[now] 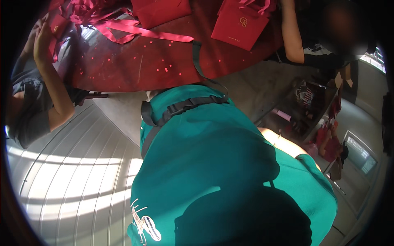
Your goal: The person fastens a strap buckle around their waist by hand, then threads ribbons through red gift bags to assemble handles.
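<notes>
Neither of my hands shows. My right forearm (283, 143) comes out of a green sleeve and passes behind my green shirt (205, 143), which hides the hand. A black belt with a buckle (178, 107) runs round my waist, and its loose strap (197, 59) lies up over the table edge. On the dark red table (119, 78) in front of me, a pink-red ribbon (152, 34) trails from a tangled heap of ribbons (84, 14). A red paper bag (240, 24) lies on the right, and another red bag (162, 10) at the far middle.
At the left, a person's hands (41, 41) hold a red bag. Another person's arm (290, 37) reaches over the right table edge. Small red dots (166, 67) are scattered on the tabletop. Behind at right stand a shelf with a pink roll (282, 115) and another person in red (328, 143).
</notes>
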The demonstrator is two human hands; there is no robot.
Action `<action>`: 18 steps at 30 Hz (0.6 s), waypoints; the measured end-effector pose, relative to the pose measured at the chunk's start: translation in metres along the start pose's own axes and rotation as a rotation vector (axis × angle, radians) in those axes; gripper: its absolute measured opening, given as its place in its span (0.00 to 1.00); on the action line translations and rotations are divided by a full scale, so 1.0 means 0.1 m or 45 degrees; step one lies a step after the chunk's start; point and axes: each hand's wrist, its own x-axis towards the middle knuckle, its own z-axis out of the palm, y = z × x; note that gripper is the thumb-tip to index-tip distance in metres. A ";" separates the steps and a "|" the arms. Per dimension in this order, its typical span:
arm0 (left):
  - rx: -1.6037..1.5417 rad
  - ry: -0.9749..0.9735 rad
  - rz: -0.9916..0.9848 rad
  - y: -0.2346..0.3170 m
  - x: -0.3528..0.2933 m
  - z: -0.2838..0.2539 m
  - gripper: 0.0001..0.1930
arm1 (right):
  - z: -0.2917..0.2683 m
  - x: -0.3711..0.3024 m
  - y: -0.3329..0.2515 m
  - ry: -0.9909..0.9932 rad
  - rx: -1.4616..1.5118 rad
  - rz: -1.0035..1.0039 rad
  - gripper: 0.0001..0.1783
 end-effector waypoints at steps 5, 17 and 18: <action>-0.303 0.044 0.092 0.04 0.04 0.36 0.18 | -0.06 -0.36 0.25 -0.106 -0.055 0.044 0.16; 0.201 0.353 0.430 0.64 -0.33 -0.14 0.16 | -0.71 0.25 -0.33 -0.180 -0.660 0.391 0.08; 0.146 0.682 0.556 0.83 -0.49 -0.46 0.18 | -0.84 0.33 -0.42 -0.084 -0.610 0.329 0.09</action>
